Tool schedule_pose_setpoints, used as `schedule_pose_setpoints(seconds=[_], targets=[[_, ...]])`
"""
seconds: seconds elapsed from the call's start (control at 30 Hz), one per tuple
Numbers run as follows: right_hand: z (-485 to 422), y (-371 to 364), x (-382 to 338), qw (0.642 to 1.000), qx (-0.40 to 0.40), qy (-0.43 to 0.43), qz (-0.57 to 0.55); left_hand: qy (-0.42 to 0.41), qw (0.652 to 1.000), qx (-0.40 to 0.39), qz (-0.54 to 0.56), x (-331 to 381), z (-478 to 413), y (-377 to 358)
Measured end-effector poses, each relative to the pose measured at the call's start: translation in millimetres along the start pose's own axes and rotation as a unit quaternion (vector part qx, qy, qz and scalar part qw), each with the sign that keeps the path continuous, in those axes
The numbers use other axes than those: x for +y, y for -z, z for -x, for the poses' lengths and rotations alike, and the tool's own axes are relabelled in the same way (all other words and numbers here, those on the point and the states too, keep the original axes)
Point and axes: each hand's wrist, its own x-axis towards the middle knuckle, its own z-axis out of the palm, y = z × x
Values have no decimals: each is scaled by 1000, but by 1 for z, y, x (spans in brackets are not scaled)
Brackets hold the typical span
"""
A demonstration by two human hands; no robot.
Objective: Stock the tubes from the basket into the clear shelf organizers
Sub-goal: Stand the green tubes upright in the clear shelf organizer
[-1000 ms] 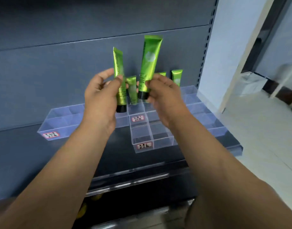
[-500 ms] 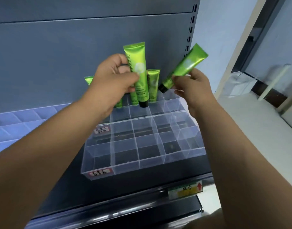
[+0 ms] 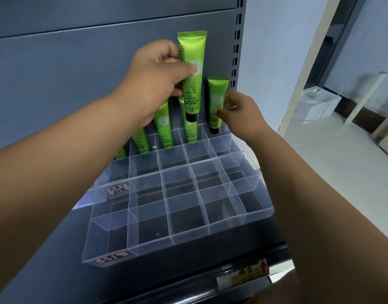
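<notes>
My left hand pinches a tall green tube, cap down, above the back row of the clear organizer. My right hand holds a shorter green tube upright, its black cap just above the back right compartment. Several green tubes stand in the back row against the grey shelf wall, partly hidden by my left hand. The rows nearer me hold nothing. The basket is not in view.
The organizer sits on a dark shelf with a yellow price label on its front edge. A perforated upright marks the shelf's right end. Beyond it are a pale floor and a white box.
My right hand turned its tube from tilted to upright and brought it down to the back right compartment. My left hand raised its tube slightly. The view moved closer.
</notes>
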Motion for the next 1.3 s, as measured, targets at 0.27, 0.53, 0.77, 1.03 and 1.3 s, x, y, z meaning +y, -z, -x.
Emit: schedule_pose_setpoints(seconds=[0.27,0.53,0.77,1.03,1.3], targets=[[-6,1,14,1000,1,0,10,30,999,-8,15,-10,-3,-10],[-8,-2,25,1000,-2,6,-11,37,999,-9,16,-20,1,-22],[-8,-6,28,999,11,9,-31,46,999,-10,16,-26,7,-25],[-5,-7,32,1000,5,3,-24,62,998,-10,24,-27,19,-21],[-3,-7,30,1000,10,-5,-19,68,997,-20,22,-36,28,-17]])
